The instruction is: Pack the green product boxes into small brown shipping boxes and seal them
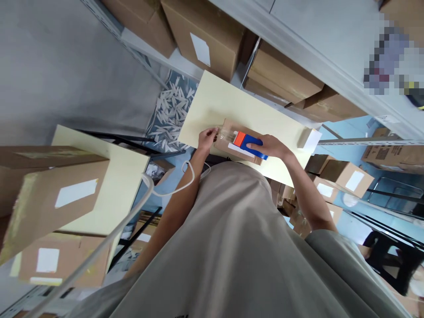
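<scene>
A small brown cardboard box (257,161) lies on the cream tabletop (212,95) close in front of my body. My right hand (270,146) is wrapped round a blue and orange tape dispenser (251,145), which rests over the top of the box. From its orange end, shiny clear packing tape (225,133) runs along the box to the left. At the box's left end, my left hand (207,138) has thumb and fingers pinched together at the tape's end. A white label (241,151) shows on the box beside the dispenser.
A small white box (308,138) stands at the table's right end. Large cartons (205,31) fill the shelf behind. To the left, a second table (124,176) bears more cartons. A white cable (172,193) crosses near my left arm. Paper scraps (174,108) cover the floor.
</scene>
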{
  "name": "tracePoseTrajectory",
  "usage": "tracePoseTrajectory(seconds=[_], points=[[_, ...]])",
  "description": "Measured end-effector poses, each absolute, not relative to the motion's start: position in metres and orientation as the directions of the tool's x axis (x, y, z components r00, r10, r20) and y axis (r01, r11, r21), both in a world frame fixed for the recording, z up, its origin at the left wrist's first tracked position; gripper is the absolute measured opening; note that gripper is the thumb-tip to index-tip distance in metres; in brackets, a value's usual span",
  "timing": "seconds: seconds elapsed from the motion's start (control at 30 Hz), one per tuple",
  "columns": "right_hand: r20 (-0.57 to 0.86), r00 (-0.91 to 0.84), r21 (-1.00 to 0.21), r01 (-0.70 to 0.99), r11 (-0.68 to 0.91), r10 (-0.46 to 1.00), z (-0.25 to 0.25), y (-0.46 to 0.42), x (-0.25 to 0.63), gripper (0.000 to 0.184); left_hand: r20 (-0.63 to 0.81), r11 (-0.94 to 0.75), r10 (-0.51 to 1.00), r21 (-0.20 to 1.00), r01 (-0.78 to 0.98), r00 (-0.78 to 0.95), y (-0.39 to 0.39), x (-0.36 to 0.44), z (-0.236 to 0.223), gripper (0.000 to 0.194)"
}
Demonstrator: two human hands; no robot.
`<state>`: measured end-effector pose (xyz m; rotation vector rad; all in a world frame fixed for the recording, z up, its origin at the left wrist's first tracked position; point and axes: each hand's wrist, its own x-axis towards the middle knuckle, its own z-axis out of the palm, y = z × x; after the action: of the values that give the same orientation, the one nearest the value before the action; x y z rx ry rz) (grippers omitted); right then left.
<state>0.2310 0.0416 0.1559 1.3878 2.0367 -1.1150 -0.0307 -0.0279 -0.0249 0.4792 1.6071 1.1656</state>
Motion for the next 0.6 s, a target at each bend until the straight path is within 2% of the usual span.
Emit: tracePoseTrajectory(seconds=[0.07, 0.17, 0.27, 0.33, 0.43, 0.5, 0.6], points=[[-0.712, -0.412, -0.385, 0.906, 0.174, 0.568, 0.153, 0.040, 0.231, 0.066, -0.467, 0.430, 0.804, 0.884, -0.183, -0.369, -0.030, -0.029, -0.027, 0.044], [-0.696, -0.424, -0.406, 0.898, 0.169, 0.580, 0.151, 0.039, 0.231, 0.063, -0.390, 0.420, 0.836, 0.908, -0.007, -0.385, -0.032, -0.034, -0.026, 0.047], [-0.693, -0.418, -0.423, 0.895, 0.138, 0.587, 0.149, 0.038, 0.232, 0.063, -0.311, 0.397, 0.861, 0.905, 0.151, -0.403, -0.028, -0.041, -0.016, 0.067], [-0.694, -0.424, -0.442, 0.889, 0.120, 0.582, 0.148, 0.037, 0.233, 0.063, -0.171, 0.269, 0.920, 0.930, 0.251, -0.353, -0.021, -0.039, -0.006, 0.076], [-0.688, -0.436, -0.455, 0.882, 0.124, 0.581, 0.145, 0.036, 0.234, 0.066, 0.013, 0.046, 0.986, 0.939, 0.342, -0.167, -0.012, -0.026, 0.007, 0.071], [-0.684, -0.449, -0.467, 0.875, 0.128, 0.576, 0.145, 0.035, 0.234, 0.069, 0.007, 0.021, 0.997, 0.938, 0.347, -0.080, -0.009, -0.017, 0.010, 0.068], [-0.685, -0.452, -0.477, 0.871, 0.118, 0.571, 0.146, 0.032, 0.233, 0.071, -0.053, 0.066, 0.998, 0.930, 0.362, -0.046, -0.010, -0.011, 0.010, 0.066]])
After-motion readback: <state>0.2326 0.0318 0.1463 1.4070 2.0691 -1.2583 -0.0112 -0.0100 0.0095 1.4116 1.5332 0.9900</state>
